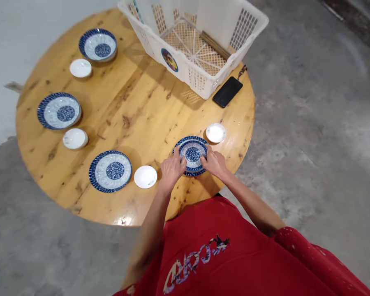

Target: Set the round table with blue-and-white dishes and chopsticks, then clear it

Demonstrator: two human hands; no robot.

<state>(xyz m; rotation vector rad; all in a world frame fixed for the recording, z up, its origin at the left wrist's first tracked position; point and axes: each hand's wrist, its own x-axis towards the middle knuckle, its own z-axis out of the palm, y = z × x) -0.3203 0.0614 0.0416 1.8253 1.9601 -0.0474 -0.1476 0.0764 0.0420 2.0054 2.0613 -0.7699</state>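
Between my two hands is a blue-and-white plate point(193, 155), with a dark speckled circle at its centre. It sits over a larger blue-rimmed plate point(195, 174) at the table's near right edge; whether the two touch, I cannot tell. My left hand point(172, 167) grips the upper plate's left side, thumb on top. On the opposite side, my right hand point(215, 163) holds it the same way. Just beyond my right hand stands a small white bowl point(216, 132). Left of my left hand lies another small white bowl point(145, 176), beside a patterned plate point(110, 171).
A white plastic basket point(185, 70) stands on the round wooden table point(123, 98), with a black phone point(227, 92) beside it. Along the left are patterned bowls point(98, 45) point(59, 111) and small white bowls point(80, 68) point(75, 138).
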